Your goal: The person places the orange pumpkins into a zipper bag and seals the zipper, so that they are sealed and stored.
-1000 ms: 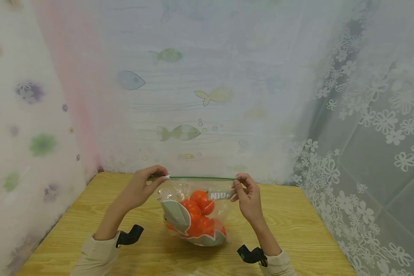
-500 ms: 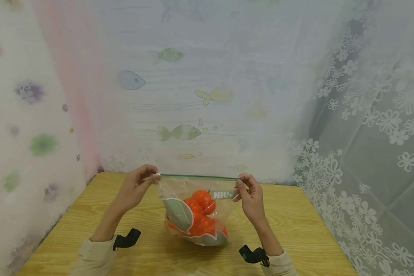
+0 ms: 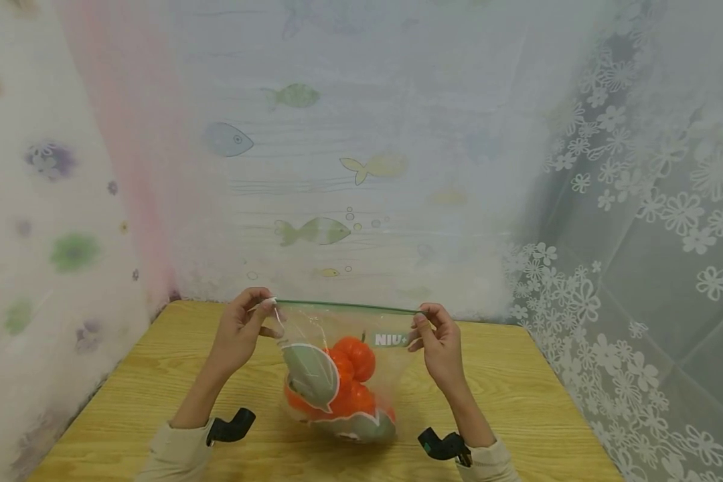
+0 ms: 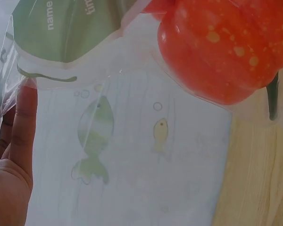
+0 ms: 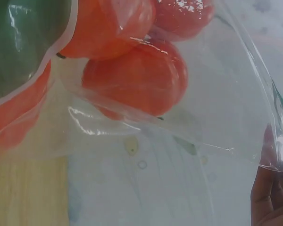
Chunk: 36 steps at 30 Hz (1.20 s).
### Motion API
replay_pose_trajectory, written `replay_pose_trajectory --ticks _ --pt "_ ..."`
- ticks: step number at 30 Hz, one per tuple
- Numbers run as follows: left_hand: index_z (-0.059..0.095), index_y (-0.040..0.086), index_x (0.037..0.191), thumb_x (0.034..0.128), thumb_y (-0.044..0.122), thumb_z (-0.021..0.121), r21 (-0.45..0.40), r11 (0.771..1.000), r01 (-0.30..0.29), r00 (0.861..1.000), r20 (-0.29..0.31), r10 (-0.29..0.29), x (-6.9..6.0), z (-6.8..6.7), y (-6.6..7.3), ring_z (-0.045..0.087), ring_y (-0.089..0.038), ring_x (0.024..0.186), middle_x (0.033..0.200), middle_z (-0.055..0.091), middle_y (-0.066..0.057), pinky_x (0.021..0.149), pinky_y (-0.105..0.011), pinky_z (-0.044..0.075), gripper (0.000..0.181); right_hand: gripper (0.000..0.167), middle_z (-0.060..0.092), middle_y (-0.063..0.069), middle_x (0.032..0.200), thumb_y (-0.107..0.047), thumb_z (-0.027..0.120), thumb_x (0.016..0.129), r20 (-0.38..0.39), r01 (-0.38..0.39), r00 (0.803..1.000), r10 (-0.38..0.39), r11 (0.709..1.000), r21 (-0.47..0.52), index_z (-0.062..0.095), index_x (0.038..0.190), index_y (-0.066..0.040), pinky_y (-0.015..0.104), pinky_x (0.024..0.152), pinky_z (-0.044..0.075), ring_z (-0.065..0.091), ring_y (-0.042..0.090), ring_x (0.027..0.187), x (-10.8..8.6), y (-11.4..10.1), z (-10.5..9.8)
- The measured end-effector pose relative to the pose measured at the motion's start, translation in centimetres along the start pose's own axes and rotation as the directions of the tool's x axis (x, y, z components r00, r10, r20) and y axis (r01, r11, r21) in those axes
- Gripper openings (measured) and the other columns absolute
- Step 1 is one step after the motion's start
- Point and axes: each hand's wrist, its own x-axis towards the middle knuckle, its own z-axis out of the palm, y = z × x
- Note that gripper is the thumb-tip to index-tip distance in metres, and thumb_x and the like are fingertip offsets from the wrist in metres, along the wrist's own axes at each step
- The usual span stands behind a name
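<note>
A clear zip bag (image 3: 391, 365) with grey-green printed patches and "NIU+" lettering hangs from both hands, its green zip strip (image 3: 349, 306) stretched nearly level. Inside it, several orange-red ribbed, pumpkin-like vegetables (image 3: 355, 358) lie bunched low; a green stem shows on one in the left wrist view. My left hand (image 3: 241, 328) pinches the left top corner, where a small white piece (image 3: 272, 301) sits on the strip. Thumb and fingers of my right hand (image 3: 438, 345) pinch the right top corner. Whether the bag's bottom touches the table cannot be told.
Beneath the bag is a wood-grain table (image 3: 494, 395). Hangings printed with fish (image 3: 322, 231) and flowers (image 3: 677, 211) enclose it at the back and sides. A black wrist mount (image 3: 231, 426) juts inward from the left sleeve, another black mount (image 3: 440, 445) from the right.
My left hand and the white piece have moved left and slightly up, to the bag's corner. My right hand has shifted slightly right. The bag's bottom now appears lower in the head view.
</note>
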Motion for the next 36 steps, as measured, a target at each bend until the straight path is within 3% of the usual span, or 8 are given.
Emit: replay_pose_trajectory --ticks 8,14,19,24,27,31,34,36 --pt "0.052 -0.013 0.117 0.1083 0.006 0.047 0.045 0.998 0.039 0.998 -0.046 -0.036 -0.1 0.2 0.9 0.067 -0.006 0.081 0.093 0.062 0.001 0.058 -0.031 0.062 0.022 0.018 0.059 0.000 0.086 -0.008 0.052 0.107 0.004 -0.006 1.000 0.005 1.000 0.019 0.054 0.113 0.008 0.027 0.054 0.060 0.066 0.010 0.063 0.1 -0.3 -0.1" --pt "0.057 -0.012 0.117 0.1065 0.008 0.053 -0.017 0.995 0.097 0.990 -0.102 -0.099 -0.6 0.7 1.0 0.067 -0.009 0.077 0.092 0.066 -0.002 0.059 -0.031 0.062 0.023 0.019 0.059 0.000 0.086 -0.010 0.053 0.107 -0.028 -0.017 0.999 0.017 1.000 0.016 0.055 0.113 0.008 0.027 0.053 0.059 0.064 0.010 0.063 -0.1 0.0 -0.1" --pt "0.061 -0.010 0.124 0.1066 0.015 0.055 -0.083 0.981 0.176 0.970 -0.152 -0.187 -1.6 1.8 1.0 0.067 -0.010 0.075 0.090 0.067 0.001 0.065 -0.029 0.063 0.031 0.020 0.059 0.001 0.085 -0.009 0.054 0.106 -0.056 -0.024 0.998 0.026 0.999 0.042 0.054 0.113 0.010 0.025 0.050 0.057 0.058 0.010 0.060 -0.4 0.1 0.0" --pt "0.061 -0.016 0.119 0.1077 0.020 0.053 -0.099 0.960 0.261 0.943 -0.186 -0.276 -2.5 2.5 1.2 0.069 -0.010 0.078 0.089 0.070 0.004 0.071 -0.028 0.063 0.038 0.020 0.060 -0.001 0.085 -0.005 0.053 0.106 -0.053 0.000 0.999 0.002 0.999 0.039 0.054 0.113 0.013 0.024 0.050 0.057 0.060 0.008 0.060 -0.4 -0.2 -0.1" --pt "0.064 -0.016 0.114 0.1070 0.016 0.054 -0.080 0.975 0.207 0.950 -0.221 -0.220 -2.5 2.7 1.8 0.069 -0.009 0.079 0.085 0.069 0.003 0.068 -0.030 0.064 0.034 0.019 0.061 -0.001 0.085 -0.002 0.051 0.106 -0.039 0.039 0.999 -0.038 0.999 0.036 0.053 0.113 0.015 0.025 0.051 0.058 0.062 0.008 0.062 -0.4 -0.8 -0.2" --pt "0.068 -0.013 0.109 0.1050 0.006 0.056 -0.019 0.999 0.029 0.968 -0.248 -0.032 -2.0 3.0 3.7 0.070 -0.009 0.070 0.082 0.071 0.004 0.063 -0.028 0.063 0.023 0.017 0.061 -0.001 0.086 0.001 0.049 0.106 -0.025 0.094 0.995 -0.093 0.994 0.053 0.052 0.111 0.017 0.026 0.055 0.060 0.065 0.009 0.065 -0.3 -2.2 -0.7" --pt "0.068 -0.014 0.109 0.1033 -0.003 0.054 0.005 0.994 -0.108 0.971 -0.214 0.106 -1.7 3.2 5.6 0.070 -0.009 0.065 0.083 0.072 0.003 0.061 -0.026 0.062 0.019 0.015 0.062 -0.001 0.086 0.002 0.048 0.106 -0.031 0.127 0.992 -0.125 0.989 0.080 0.051 0.110 0.016 0.026 0.055 0.060 0.065 0.010 0.064 -0.4 -3.6 -1.1" --pt "0.068 -0.015 0.110 0.1022 -0.008 0.052 -0.007 0.985 -0.172 0.968 -0.188 0.168 -1.8 3.5 6.8 0.070 -0.009 0.066 0.084 0.072 0.002 0.059 -0.027 0.062 0.019 0.013 0.062 -0.001 0.085 0.002 0.047 0.106 -0.030 0.142 0.990 -0.140 0.985 0.101 0.052 0.110 0.014 0.026 0.055 0.059 0.064 0.010 0.064 -0.6 -4.7 -1.5"
